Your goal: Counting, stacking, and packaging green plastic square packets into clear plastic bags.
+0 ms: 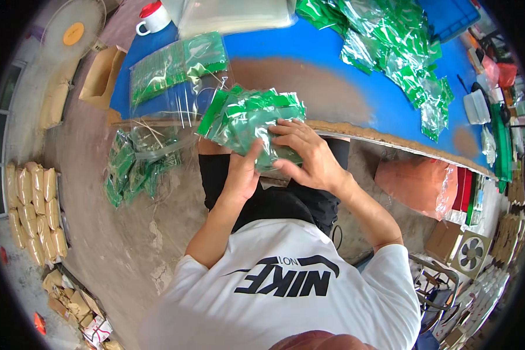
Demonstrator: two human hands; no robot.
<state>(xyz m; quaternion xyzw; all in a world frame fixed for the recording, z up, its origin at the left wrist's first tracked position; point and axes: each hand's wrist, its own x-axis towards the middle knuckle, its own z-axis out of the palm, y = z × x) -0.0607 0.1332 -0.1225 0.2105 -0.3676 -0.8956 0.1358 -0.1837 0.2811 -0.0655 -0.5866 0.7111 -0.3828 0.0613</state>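
White T-shirt (pixel 326 312), worn by the seated person: large black lettering (pixel 283 282) across the chest, upside down in this view, with a curved mark and smaller characters beside it. Black shorts (pixel 300 204), below the hands.

Green-and-clear packets (pixel 254 119), one loose, fanned bundle: located above the lap, at the near edge of the blue table (pixel 245 44); any print on them too small to read.

Left hand (pixel 242 175): at the bundle's near-left side, thumb laid up over the top film, fingers mostly hidden beneath, pinching the packets; forearm angled in from lower left, elbow bent.

Right hand (pixel 310 151): palm down, fingers slightly spread across the top packet, thumb apart along its near edge; forearm from lower right.

Further items: bagged packet stack (pixel 181 64), left on the table; loose packet heap (pixel 385 49), right; white mug (pixel 156 21) with red top, far left.
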